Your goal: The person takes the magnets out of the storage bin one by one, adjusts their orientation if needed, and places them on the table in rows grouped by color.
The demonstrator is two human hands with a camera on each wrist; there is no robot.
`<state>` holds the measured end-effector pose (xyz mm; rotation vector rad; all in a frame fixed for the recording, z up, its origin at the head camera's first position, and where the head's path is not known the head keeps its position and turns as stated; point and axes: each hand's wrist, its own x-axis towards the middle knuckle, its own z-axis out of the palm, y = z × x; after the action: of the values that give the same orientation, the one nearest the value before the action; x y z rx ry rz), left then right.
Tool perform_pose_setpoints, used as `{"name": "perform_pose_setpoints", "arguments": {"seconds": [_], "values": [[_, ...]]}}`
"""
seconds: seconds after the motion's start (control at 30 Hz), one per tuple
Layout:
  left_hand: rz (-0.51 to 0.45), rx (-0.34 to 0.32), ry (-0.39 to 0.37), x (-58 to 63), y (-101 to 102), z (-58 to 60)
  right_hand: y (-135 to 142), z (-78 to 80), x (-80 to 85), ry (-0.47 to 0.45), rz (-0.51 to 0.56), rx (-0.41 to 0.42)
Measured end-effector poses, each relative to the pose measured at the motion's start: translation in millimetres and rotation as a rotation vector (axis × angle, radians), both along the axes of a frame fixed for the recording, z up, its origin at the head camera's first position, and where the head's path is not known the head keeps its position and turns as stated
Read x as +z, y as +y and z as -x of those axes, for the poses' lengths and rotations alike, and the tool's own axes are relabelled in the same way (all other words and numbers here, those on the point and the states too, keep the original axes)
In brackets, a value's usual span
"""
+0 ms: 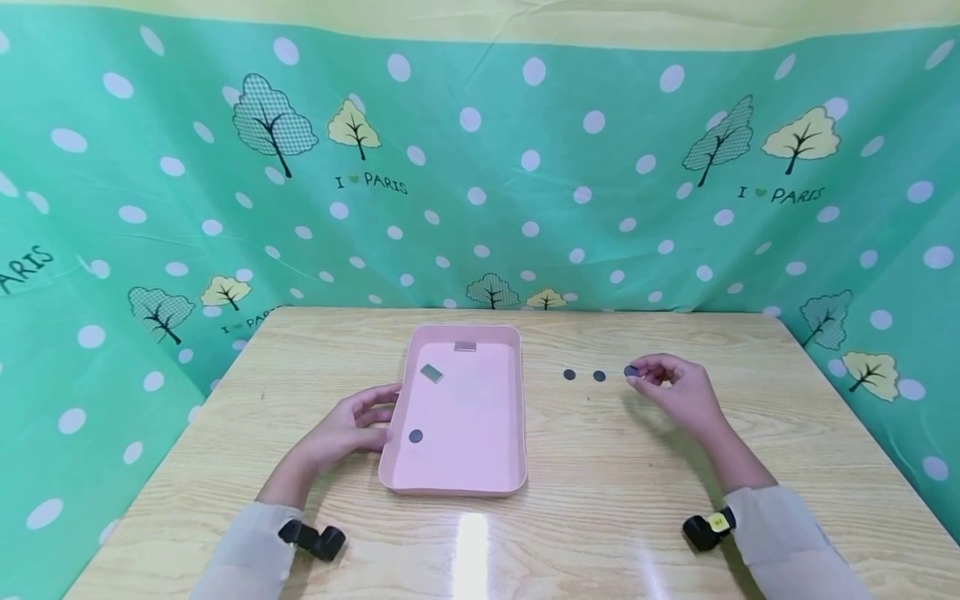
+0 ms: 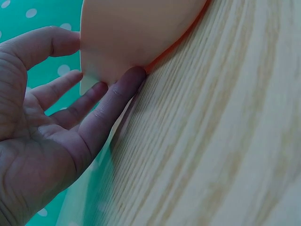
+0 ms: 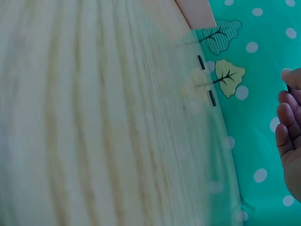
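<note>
A shallow pink tray lies on the table, left of the middle. Inside it are a dark round disc near the front and two small rectangular metallic pieces, one tilted and another by the far wall. My left hand rests its fingertips against the outside of the tray's left wall, fingers loosely spread. Right of the tray, my right hand pinches a dark disc between thumb and fingertips; its edge shows thinly in the right wrist view. Two more dark discs lie in a row beside it.
The wood-grain table ends at a green dotted curtain that hangs behind it and along both sides. Black wrist cameras sit at both cuffs, low over the table.
</note>
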<state>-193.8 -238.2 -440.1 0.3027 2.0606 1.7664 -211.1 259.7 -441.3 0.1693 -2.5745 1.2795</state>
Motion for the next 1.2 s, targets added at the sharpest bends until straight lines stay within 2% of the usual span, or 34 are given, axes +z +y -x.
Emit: {"name": "perform_pose_setpoints", "arguments": {"seconds": [0.2, 0.37, 0.63, 0.93, 1.2], "values": [[-0.001, -0.010, 0.005, 0.9, 0.1, 0.4, -2.0, -1.5, 11.4, -0.082, -0.013, 0.000], [-0.003, -0.013, 0.001, 3.5, 1.0, -0.9, 0.9, 3.5, 10.0, -0.105, -0.020, -0.017], [0.007, -0.020, 0.010, 4.8, 1.8, -1.0, 7.5, 11.9, 1.7, -0.105, -0.031, 0.021], [-0.011, -0.023, 0.002, 4.1, 1.7, -0.2, 10.8, 24.6, -8.7, -0.166, -0.144, 0.016], [-0.009, -0.026, -0.004, 4.3, 2.0, -0.6, 8.2, 29.2, -8.6, -0.188, -0.233, 0.016]]}}
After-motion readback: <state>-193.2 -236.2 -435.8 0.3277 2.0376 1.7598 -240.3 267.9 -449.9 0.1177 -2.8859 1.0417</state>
